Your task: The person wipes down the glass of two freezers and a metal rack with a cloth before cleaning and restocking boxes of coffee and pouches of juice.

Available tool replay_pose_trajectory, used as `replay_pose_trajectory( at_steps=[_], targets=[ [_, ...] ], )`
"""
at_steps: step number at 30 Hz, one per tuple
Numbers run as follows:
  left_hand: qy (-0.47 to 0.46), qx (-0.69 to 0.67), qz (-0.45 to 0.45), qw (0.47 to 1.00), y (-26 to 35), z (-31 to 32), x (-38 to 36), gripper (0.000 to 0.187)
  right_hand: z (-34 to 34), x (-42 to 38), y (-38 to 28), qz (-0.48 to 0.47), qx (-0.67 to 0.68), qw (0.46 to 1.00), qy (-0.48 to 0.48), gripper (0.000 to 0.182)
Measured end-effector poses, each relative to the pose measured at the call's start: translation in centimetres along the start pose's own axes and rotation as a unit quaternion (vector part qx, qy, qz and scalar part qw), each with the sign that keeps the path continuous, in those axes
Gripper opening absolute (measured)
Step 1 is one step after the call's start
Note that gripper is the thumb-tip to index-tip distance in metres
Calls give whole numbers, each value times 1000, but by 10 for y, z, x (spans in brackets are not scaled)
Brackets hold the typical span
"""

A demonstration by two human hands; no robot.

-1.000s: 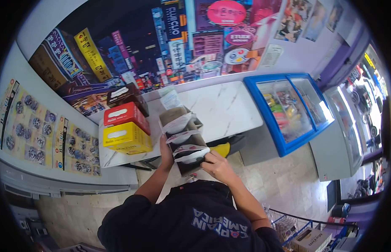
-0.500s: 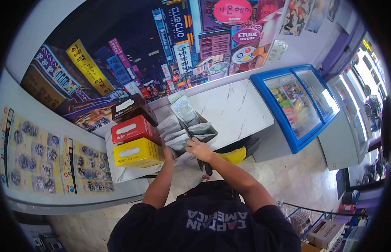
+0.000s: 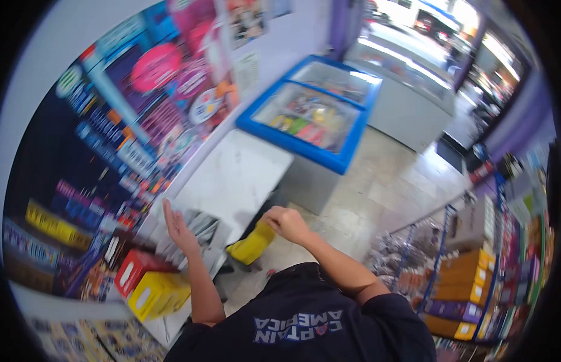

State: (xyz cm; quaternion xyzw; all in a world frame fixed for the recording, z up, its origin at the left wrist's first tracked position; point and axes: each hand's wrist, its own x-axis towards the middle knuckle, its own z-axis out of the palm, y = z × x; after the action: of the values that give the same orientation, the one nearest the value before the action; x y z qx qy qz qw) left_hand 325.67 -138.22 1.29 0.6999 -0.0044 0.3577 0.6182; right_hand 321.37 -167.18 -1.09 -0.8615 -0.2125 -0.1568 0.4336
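My left hand (image 3: 181,232) is raised over the left part of the white table, open with the fingers stretched out. Just behind it and to its right stand several grey packets (image 3: 202,227), packed upright and partly covered by the hand. My right hand (image 3: 287,223) is off the table's front edge with its fingers curled closed. Whatever may be in it does not show clearly. Below that hand, a yellow object (image 3: 251,244), perhaps a seat, shows beside the table. A red carton (image 3: 138,268) and a yellow carton (image 3: 157,295) stand left of my left forearm.
The white table (image 3: 232,175) runs along a wall with a city-sign mural (image 3: 105,139). A blue-framed chest freezer (image 3: 298,151) stands at its far end. On the right are shelves with boxes (image 3: 461,277) and a rack of bagged goods (image 3: 407,253).
My view has swung to the right. Both hands have left the packets: the left has lifted open, the right has moved right, off the table. The dark-handled tool seen earlier is no longer visible.
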Motion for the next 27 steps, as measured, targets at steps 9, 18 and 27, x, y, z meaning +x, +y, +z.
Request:
replay_pose_trajectory(
  at_steps=[9,18,27],
  targets=[
    [-502,-275,-131,809,138,299,-201,21,-301,-172,19,301,-105,879,354,8],
    [-708,-391,-34,587,314,429,-359,23,-522,-285,-19,224,-323,721,570,34],
    [-780,-391,-3,490,343,481,-390,26,-721,-300,32,265,-499,550,615,63]
  ],
)
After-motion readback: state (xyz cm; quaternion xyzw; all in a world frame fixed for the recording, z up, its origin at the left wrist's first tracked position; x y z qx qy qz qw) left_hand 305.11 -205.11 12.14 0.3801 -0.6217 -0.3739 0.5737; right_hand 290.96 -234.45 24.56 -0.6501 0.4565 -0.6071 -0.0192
